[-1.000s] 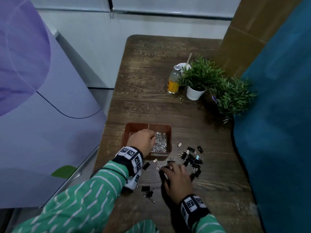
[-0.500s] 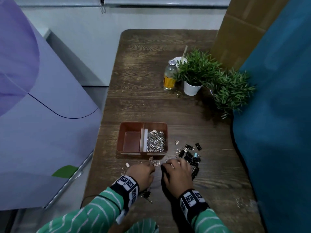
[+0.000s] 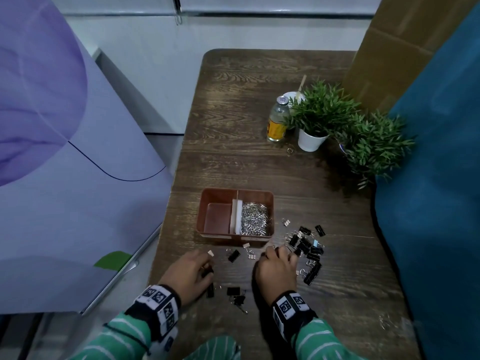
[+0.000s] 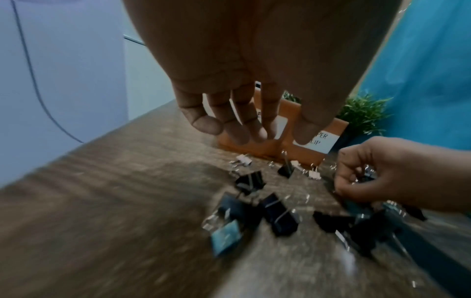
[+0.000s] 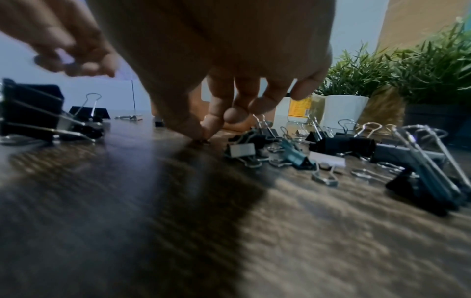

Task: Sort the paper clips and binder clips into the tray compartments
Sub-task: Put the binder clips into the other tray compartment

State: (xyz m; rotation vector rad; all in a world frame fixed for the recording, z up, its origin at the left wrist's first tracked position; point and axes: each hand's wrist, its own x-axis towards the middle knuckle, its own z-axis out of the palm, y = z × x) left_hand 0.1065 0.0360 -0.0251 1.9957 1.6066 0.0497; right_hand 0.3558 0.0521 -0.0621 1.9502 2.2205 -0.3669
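Observation:
The brown tray point(image 3: 207, 196) has two compartments: the left one is bare, the right one is full of silver paper clips point(image 3: 253, 220). Black binder clips point(image 3: 307, 252) lie in a heap to the tray's right, and more binder clips point(image 4: 279, 217) lie in front of it. My left hand point(image 3: 207, 263) hovers over the near clips with its fingers point(image 4: 207, 125) hanging loose and holding nothing. At the heap's left edge, my right hand point(image 5: 203, 135) has its thumb and forefinger pinched on a small clip on the table; I cannot tell which kind.
Two potted plants point(image 3: 319, 115) and a small bottle point(image 3: 278, 123) stand at the back right of the wooden table point(image 3: 233, 105). A blue fabric surface point(image 3: 436, 203) borders the table's right side, and the left edge drops off beside a lilac panel point(image 3: 78, 178).
My left hand came back from over the tray's left compartment to the table in front of it, then moved left, away from the right hand. The right hand stayed at the heap.

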